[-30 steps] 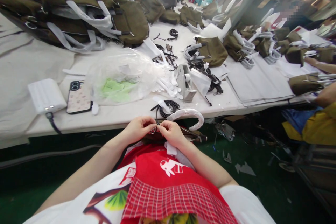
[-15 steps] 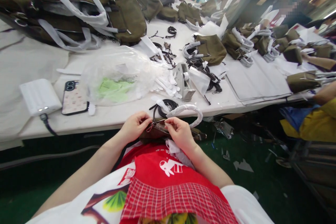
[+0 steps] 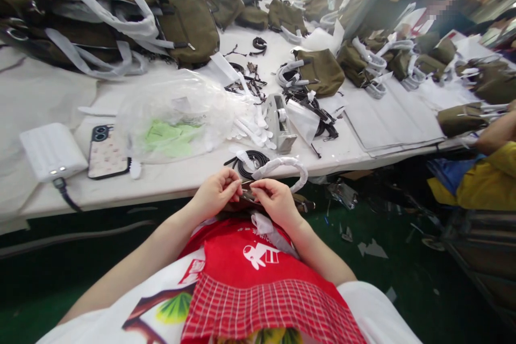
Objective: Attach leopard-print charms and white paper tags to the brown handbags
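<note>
An olive bag (image 3: 305, 205) lies at the table's front edge against my apron, mostly hidden behind my hands. One of its handles (image 3: 300, 167), wrapped in white, arches up on the right. My left hand (image 3: 217, 193) is closed, thumb and fingertips pinching at the left part of the bag's zipper (image 3: 245, 183). Close beside it, my right hand (image 3: 276, 200) pinches the zipper edge from the right. The fingertips hide the zipper pull. Just beyond the hands rests a coiled black strap (image 3: 256, 161) with a white wrap on it.
A tape dispenser (image 3: 279, 123) and a clear plastic bag (image 3: 177, 118) stand behind the strap. Further left are a phone (image 3: 108, 153) and a white power bank (image 3: 54, 150) with a cable. Olive bags (image 3: 322, 72) crowd the back. A person's arm (image 3: 497, 131) shows at right.
My left hand has moved right along the zipper, closer to my right hand, which stays pinched in about the same place. The view has shifted slightly.
</note>
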A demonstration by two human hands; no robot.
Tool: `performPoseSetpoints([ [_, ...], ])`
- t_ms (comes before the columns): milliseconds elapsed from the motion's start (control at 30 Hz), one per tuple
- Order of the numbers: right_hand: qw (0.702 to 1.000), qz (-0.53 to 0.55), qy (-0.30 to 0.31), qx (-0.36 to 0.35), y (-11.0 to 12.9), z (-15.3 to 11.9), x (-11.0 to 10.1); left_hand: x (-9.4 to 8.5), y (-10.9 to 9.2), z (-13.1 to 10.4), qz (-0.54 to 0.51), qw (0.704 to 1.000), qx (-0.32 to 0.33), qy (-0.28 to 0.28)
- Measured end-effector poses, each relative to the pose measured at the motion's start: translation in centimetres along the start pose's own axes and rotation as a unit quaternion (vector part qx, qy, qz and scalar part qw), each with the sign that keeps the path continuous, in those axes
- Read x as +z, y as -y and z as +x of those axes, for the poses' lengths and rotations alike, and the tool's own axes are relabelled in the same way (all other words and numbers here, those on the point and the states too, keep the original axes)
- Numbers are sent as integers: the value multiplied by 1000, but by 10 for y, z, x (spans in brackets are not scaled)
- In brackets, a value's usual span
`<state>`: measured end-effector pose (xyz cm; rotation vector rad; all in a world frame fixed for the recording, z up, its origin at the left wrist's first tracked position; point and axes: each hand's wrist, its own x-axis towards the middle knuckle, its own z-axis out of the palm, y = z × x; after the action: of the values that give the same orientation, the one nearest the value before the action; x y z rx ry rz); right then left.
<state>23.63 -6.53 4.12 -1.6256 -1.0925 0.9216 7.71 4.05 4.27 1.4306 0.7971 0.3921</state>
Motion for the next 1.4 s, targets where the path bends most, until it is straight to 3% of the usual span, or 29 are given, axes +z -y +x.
performPoseSetpoints([
  [200,972,187,48,131,-5,4,2,2,1,-3,64,998,9,2],
  [400,967,208,45,143,-6,6,2,-1,1,-4,81,996,20,19],
  [700,994,99,13,50,-8,4,6,-2,0,-3,198,974,110,22],
  [933,999,31,-7,-44,-7,4,2,0,-3,-3,196,974,110,20],
  [1033,996,-2,-10,-90,-6,5,-2,-3,-2,-4,123,990,62,41],
  [1133,997,14,38,-67,-7,5,-2,-5,1,-5,63,995,16,78],
  [1233,995,27,87,-30,-8,4,0,-6,1,-6,99,991,48,69],
  [1400,993,-29,86,-69,-8,5,0,-5,-3,-6,185,975,104,61],
])
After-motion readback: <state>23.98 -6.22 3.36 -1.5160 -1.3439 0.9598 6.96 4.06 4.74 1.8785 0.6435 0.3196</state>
